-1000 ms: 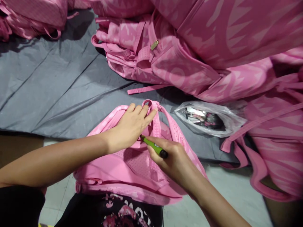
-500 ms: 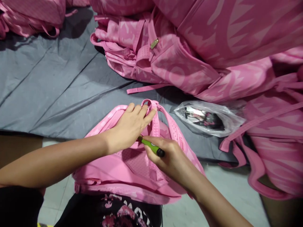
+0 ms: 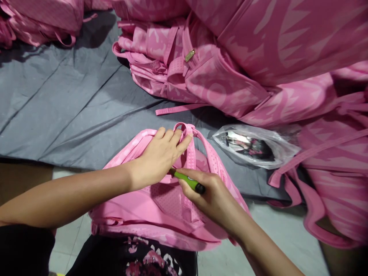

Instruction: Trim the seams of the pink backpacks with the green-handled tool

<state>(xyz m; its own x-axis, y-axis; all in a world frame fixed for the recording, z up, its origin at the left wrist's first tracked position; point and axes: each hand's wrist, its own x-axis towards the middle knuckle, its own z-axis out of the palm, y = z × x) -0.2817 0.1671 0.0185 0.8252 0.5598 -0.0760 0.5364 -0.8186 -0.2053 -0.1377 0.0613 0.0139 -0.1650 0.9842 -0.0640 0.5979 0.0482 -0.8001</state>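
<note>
A pink backpack (image 3: 135, 209) lies open-side up between my body and the table edge. My left hand (image 3: 163, 153) presses on its upper part, fingers curled over the fabric next to the hanging loop and strap. In my right hand (image 3: 208, 188) is a slim green-handled tool (image 3: 189, 182) with a black end, pinched between thumb and fingers. Its dark, narrow tip reaches the fabric just below my left palm; what exactly it touches is hidden there.
A heap of pink camouflage backpacks (image 3: 218, 84) fills the back and right of the grey-covered table (image 3: 57, 107). Beside my backpack lies a clear plastic bag (image 3: 247, 147) with dark items inside. Another pink bag (image 3: 51, 21) is at the far left, and straps (image 3: 313, 214) hang over the right edge.
My right hand and the green tool have shifted very slightly right and down. The left hand keeps its hold, and the whole view has drifted a little.
</note>
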